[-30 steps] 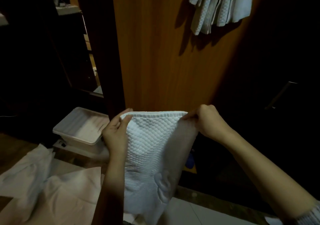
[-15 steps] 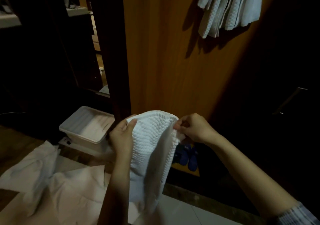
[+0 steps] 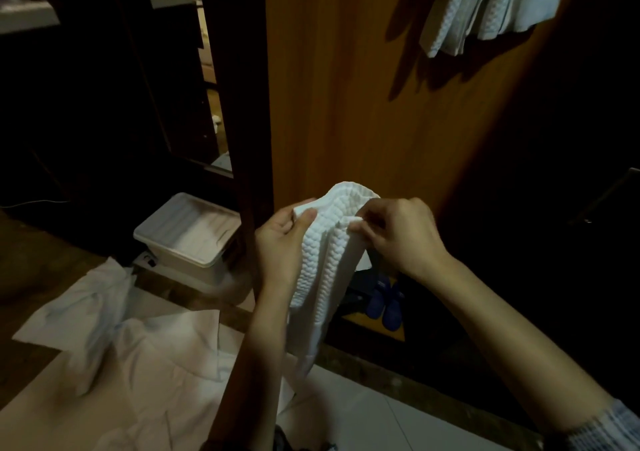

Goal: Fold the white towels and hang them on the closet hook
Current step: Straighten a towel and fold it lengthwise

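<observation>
Pinching the white towel [image 3: 322,263], left hand [image 3: 282,242] and right hand [image 3: 398,235] have drawn together, doubling it narrower.

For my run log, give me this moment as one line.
step: folding | left hand: holds white towel | right hand: pinches its top edge | hung towels: on closet panel above | not yet hung

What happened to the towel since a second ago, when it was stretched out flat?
The left hand and right hand came together, so the white waffle-textured towel they pinch by its top corners went from spread wide to folded in half, hanging narrow. Neither hand let go. The folded white towels on the wooden closet wall and the white plastic bin on the floor stayed put.
</observation>
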A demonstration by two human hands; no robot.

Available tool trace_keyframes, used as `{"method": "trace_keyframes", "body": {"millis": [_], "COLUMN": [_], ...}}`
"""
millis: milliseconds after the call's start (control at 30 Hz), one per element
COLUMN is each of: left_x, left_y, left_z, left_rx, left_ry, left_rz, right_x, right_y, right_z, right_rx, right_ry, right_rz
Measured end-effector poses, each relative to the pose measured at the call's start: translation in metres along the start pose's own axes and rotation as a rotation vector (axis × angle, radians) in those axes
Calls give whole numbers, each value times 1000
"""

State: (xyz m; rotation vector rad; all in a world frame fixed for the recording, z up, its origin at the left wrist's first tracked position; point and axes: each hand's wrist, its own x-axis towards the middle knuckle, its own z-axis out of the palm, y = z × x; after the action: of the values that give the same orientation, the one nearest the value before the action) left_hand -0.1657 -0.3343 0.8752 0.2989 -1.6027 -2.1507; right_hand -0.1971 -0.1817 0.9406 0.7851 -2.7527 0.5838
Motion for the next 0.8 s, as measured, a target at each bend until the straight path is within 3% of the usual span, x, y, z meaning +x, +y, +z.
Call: {"method": "trace_keyframes", "body": {"millis": [100, 200, 267, 400, 633, 800], "left_x": [-3, -7, -10, -14, -14, -14], "left_y": [8, 15, 19, 20, 21, 25], "left_z": [5, 10, 12, 16, 6, -1], "left_rx": [-23, -26, -29, -76, -128, 39], "left_ry": [-37, -64, -92, -158, -287, -462], "left_rz": [10, 31, 21, -32, -56, 12], "right_x": [5, 7, 7, 8, 6, 6], "right_y": [-2, -2, -3, 0, 0, 0], "right_z": [-3, -3, -2, 2, 6, -1], "right_rx": [-91, 11, 142, 248, 248, 274], "right_ry": [157, 52, -15, 2, 54, 23], "right_rz": [-253, -399, -361, -314, -290, -217]}}
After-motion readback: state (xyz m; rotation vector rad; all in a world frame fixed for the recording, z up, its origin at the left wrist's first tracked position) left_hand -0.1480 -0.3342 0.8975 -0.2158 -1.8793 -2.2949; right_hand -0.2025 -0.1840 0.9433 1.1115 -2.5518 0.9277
